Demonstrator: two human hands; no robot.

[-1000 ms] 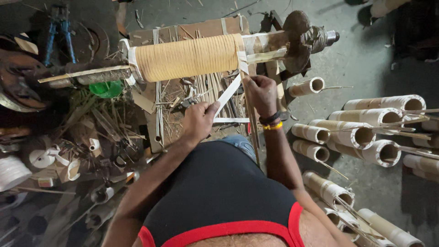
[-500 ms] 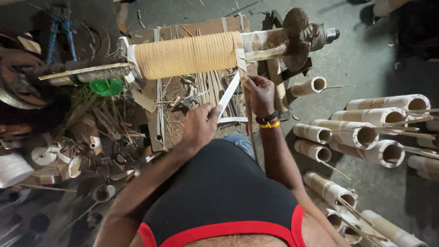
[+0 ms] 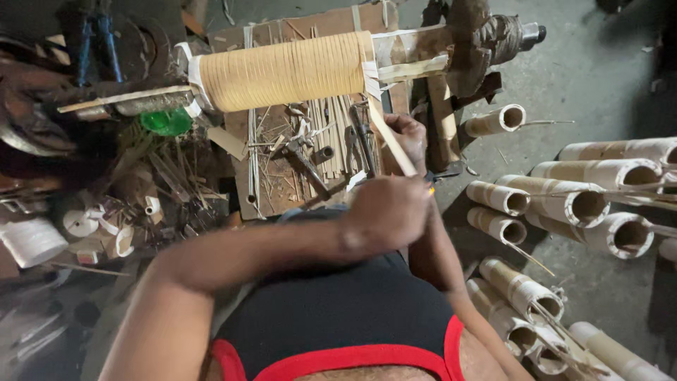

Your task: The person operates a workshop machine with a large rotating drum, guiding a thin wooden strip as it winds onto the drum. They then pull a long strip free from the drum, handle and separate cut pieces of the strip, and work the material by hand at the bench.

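A thick roller wound tight with pale bamboo strip lies across a wooden workbench. One flat strip runs from the roller's right end down towards me. My left hand is closed around the strip's lower end, close to my chest. My right hand grips the same strip higher up, just below the roller, partly hidden behind the left hand. My black shirt with red trim fills the lower middle.
Cut bamboo tubes lie stacked on the concrete floor at right. Pliers and small tools rest on the bench. A green cup, white spools and scrap clutter the left. The roller's axle juts right.
My left hand has moved right and back along the strip, from the bench middle to near my chest. My right hand slid down slightly. The camera has leaned closer.
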